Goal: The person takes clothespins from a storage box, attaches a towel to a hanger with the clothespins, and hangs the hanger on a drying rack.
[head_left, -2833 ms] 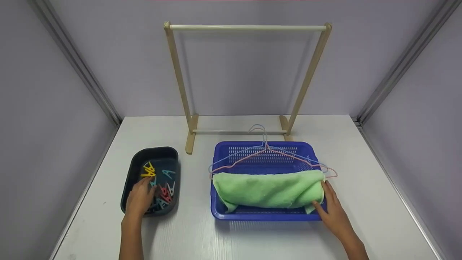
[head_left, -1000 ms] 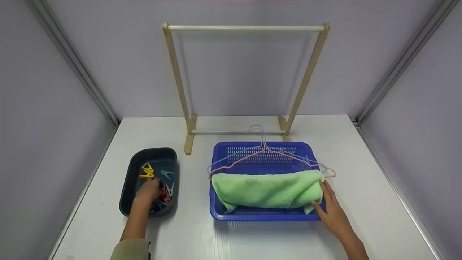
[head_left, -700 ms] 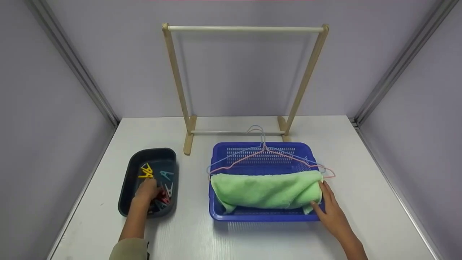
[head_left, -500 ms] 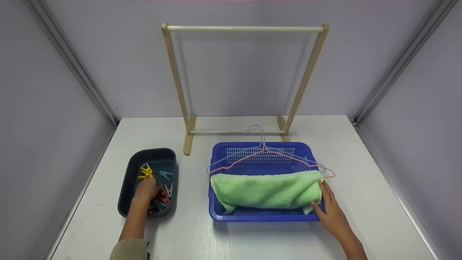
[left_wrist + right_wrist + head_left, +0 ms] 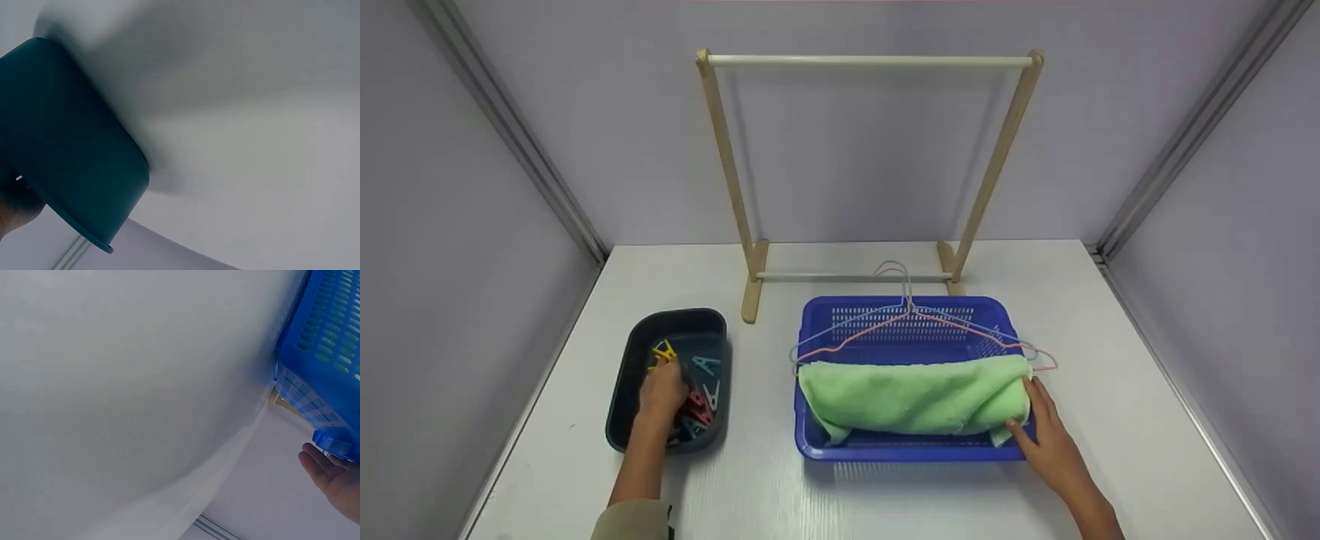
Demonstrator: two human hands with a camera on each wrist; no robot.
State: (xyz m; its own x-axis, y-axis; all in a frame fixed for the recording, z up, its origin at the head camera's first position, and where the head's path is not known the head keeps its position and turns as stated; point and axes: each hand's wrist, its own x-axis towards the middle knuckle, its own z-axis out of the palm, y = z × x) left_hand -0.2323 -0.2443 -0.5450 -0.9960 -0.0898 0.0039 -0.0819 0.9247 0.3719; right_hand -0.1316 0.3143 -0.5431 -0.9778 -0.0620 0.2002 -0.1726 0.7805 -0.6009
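A blue basket (image 5: 911, 454) holds a green towel (image 5: 915, 396); left of it stands a dark tub (image 5: 694, 327). The right hand (image 5: 1054, 454), fingers loosely extended, lies at the towel's right end; the left hand (image 5: 662, 391) — whether pinching, I cannot tell — is inside the tub, at yellow clothespins (image 5: 665, 351).

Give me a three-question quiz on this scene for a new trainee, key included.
1. Fill in: two hangers and a green towel lie over the blue basket; one hanger is light blue, the other ____.
2. Multiple choice: which hand is inside the dark tray with the clothespins?
A) left
B) right
C) neither
3. True or false: the towel hangs from the top bar of the wooden rack.

Key:
1. Pink.
2. A, the left hand.
3. False; it lies over the basket.
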